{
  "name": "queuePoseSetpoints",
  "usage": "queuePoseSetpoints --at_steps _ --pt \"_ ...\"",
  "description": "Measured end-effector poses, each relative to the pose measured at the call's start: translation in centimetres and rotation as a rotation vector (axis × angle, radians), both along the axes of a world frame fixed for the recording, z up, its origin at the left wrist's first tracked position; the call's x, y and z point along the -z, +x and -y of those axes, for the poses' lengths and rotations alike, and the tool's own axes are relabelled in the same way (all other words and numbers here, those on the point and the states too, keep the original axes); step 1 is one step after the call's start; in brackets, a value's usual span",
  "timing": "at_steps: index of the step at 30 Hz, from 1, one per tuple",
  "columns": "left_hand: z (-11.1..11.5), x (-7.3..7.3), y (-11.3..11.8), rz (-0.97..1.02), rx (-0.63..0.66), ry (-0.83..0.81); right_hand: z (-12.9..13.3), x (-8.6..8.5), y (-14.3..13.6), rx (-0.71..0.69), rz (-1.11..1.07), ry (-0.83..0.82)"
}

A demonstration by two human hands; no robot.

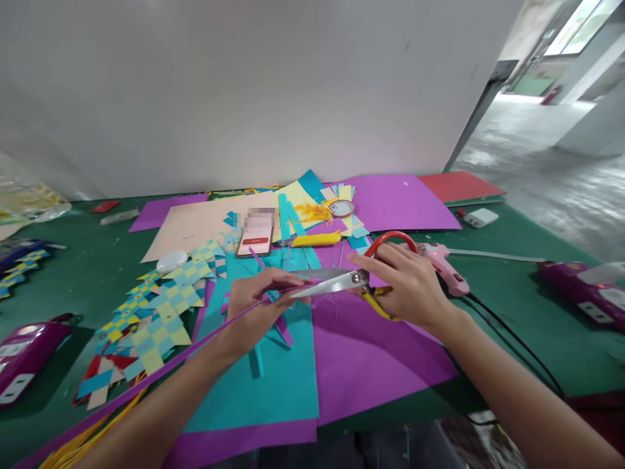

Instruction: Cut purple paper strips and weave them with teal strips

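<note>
My right hand [407, 280] grips a pair of scissors [342, 281] with a red and a yellow handle loop. Their blades stand apart and point left. Between thumb and fingers, my left hand [258, 296] pinches a long purple paper strip [166, 378], which trails down to the lower left. The strip's near end lies by the blades; whether they touch it I cannot tell. Below both hands lie a teal sheet [273, 397] and a purple sheet [371, 365]. Short purple strip pieces [284, 331] rest under my left hand.
Woven paper pieces [166, 312] lie at left beside a white oval object [172, 261]. A phone [256, 241] and yellow comb [317, 240] lie behind my hands. At right is a pink glue gun [446, 270] with a cord. Purple power strips [586, 293] flank the green table [517, 312].
</note>
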State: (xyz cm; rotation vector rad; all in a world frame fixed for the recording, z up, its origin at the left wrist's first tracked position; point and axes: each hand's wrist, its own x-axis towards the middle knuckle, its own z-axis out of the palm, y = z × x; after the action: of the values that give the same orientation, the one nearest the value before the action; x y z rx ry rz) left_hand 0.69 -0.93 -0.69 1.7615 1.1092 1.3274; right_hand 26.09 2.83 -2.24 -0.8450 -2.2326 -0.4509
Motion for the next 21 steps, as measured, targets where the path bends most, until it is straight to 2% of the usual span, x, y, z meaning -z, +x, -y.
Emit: queuePoseSetpoints --at_steps 21 --pt "0.32 -0.13 0.33 0.011 -0.022 -0.058 0.18 0.76 -0.34 -0.009 0.041 0.027"
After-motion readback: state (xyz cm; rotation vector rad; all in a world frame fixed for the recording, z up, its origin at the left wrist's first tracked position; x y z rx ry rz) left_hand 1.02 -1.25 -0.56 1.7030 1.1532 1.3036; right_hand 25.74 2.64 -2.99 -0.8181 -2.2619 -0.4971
